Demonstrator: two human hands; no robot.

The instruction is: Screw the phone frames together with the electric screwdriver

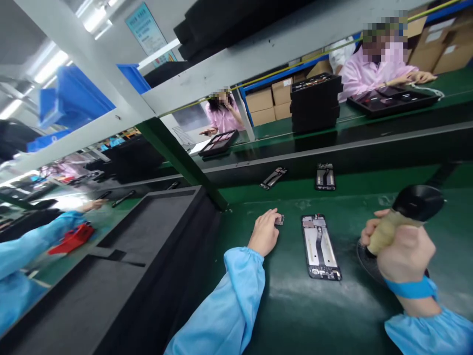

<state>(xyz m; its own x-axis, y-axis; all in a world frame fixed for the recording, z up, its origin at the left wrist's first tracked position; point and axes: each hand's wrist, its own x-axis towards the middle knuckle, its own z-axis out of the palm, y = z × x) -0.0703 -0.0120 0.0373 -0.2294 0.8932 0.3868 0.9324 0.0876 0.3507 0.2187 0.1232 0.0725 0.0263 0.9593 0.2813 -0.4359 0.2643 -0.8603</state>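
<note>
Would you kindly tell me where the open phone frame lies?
The phone frame lies flat on the green mat, between the left hand and right hand.

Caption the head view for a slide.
Left hand pinches a small part beside an open phone frame; right hand grips a tan-handled tool.

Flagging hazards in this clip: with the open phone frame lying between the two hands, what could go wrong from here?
1. The left hand pinches a small part at its fingertips; it could slip onto the green mat.
2. The right hand grips a black-headed tool close to the phone frame; a careless swing might strike its exposed inside.
3. Two more frames lie on the belt beyond, easy to mix up.
</note>
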